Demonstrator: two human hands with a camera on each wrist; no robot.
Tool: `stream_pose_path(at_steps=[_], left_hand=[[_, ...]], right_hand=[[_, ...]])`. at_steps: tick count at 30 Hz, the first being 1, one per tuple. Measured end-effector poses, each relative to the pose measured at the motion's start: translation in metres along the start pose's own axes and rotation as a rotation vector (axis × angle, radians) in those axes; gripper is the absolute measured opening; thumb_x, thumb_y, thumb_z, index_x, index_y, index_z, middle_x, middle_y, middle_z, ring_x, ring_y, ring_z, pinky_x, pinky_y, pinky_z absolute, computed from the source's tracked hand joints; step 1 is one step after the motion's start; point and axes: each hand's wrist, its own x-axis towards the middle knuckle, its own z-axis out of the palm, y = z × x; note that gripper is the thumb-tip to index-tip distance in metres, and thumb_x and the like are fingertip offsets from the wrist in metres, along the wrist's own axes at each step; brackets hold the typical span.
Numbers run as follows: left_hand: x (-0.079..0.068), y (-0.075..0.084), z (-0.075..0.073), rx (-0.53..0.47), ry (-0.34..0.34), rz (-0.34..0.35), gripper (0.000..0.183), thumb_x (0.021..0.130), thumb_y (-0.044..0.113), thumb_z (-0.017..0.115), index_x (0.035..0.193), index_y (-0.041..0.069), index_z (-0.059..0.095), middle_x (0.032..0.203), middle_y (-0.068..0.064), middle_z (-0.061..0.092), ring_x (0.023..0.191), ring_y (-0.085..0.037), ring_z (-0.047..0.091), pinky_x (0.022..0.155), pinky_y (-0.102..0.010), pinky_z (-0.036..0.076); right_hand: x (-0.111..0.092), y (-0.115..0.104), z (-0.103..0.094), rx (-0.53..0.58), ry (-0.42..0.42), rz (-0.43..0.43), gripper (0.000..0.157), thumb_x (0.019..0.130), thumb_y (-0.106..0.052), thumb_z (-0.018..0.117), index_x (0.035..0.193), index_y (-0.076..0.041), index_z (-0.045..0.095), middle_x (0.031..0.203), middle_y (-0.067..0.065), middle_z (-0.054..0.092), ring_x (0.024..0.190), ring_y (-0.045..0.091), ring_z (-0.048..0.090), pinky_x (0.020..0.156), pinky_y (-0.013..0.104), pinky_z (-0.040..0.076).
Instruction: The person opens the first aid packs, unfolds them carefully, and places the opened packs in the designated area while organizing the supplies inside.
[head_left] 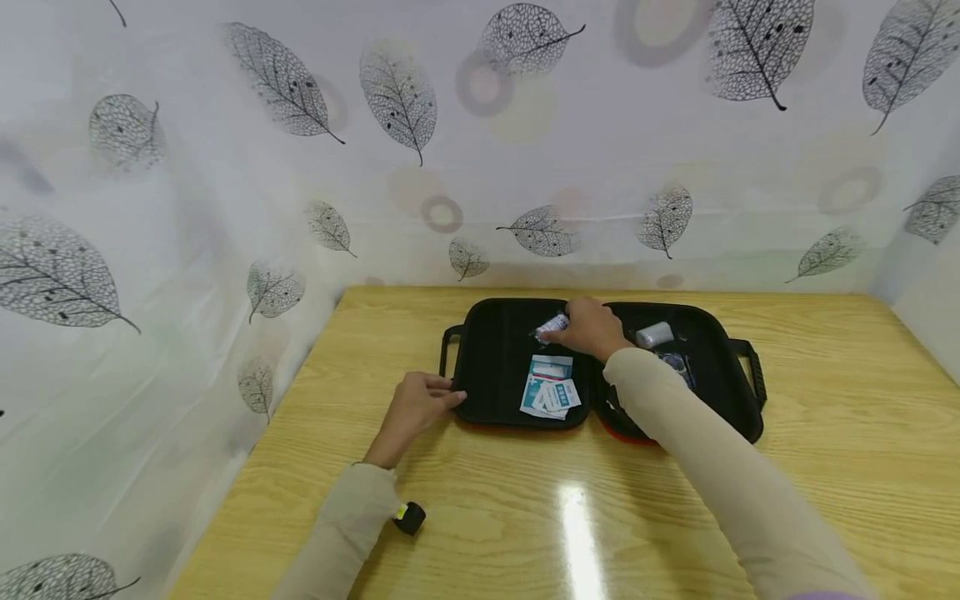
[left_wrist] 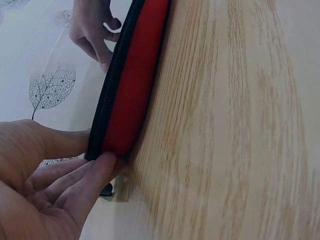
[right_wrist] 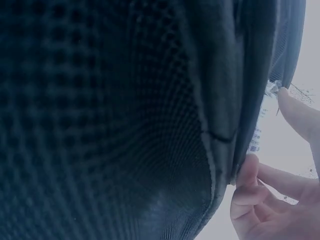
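Note:
A black-lined zip case with a red outside lies unfolded on the table. My left hand pinches its near left corner, thumb on the zipped rim and fingers against the red shell. Over the left half, near the hinge, my right hand holds a small clear-wrapped white packet between thumb and fingers. Black mesh in the foreground hides part of this packet in the right wrist view. Below it in the same half lie teal-and-white printed packets.
In the case's right half are a white wrapped roll and a dark clear-wrapped item, partly behind the right sleeve. Carrying handles stick out at both ends. A leaf-printed sheet hangs behind the wooden table.

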Motion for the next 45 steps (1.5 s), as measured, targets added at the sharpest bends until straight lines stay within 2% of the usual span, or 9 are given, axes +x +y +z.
stream_pose_path(at_steps=[10,19,30,37,45], left_hand=[[-0.001,0.002,0.0,0.002,-0.001,-0.011,0.034,0.092,0.018,0.078,0.118,-0.002,0.072,0.118,-0.018,0.071,0.109,-0.032,0.068,0.087,-0.042,0.058],[0.0,0.001,0.0,0.013,-0.002,-0.011,0.034,0.092,0.018,0.077,0.118,-0.002,0.072,0.12,-0.018,0.07,0.11,-0.032,0.068,0.088,-0.043,0.058],[-0.002,0.0,0.0,0.008,0.0,-0.018,0.035,0.092,0.02,0.077,0.118,-0.002,0.071,0.12,-0.019,0.07,0.111,-0.033,0.068,0.09,-0.045,0.057],[-0.003,-0.001,0.001,-0.002,-0.006,-0.01,0.036,0.092,0.02,0.077,0.119,-0.003,0.071,0.121,-0.019,0.07,0.11,-0.034,0.068,0.09,-0.045,0.057],[-0.004,0.0,0.0,0.001,-0.005,-0.005,0.036,0.092,0.021,0.077,0.119,-0.002,0.072,0.118,-0.017,0.071,0.107,-0.03,0.069,0.087,-0.042,0.058]], right_hand=[[0.0,-0.002,0.001,-0.041,-0.004,0.008,0.046,0.084,-0.046,0.081,0.082,-0.006,0.06,0.082,0.01,0.058,0.067,0.023,0.051,0.054,0.037,0.044],[-0.001,0.002,-0.001,0.022,-0.004,-0.014,0.037,0.084,-0.038,0.082,0.089,-0.004,0.067,0.085,0.01,0.065,0.07,0.024,0.058,0.058,0.038,0.048],[-0.011,0.011,-0.024,0.088,0.002,-0.078,0.046,0.084,-0.033,0.083,0.112,0.001,0.069,0.106,0.016,0.068,0.088,0.029,0.063,0.075,0.046,0.053],[-0.023,0.024,-0.036,0.086,0.005,-0.158,0.046,0.083,-0.029,0.084,0.113,0.004,0.07,0.107,0.018,0.069,0.087,0.029,0.064,0.077,0.047,0.055],[-0.043,0.042,-0.055,0.041,0.006,-0.205,0.051,0.082,-0.026,0.084,0.118,0.007,0.067,0.114,0.022,0.068,0.098,0.034,0.064,0.086,0.053,0.053]])
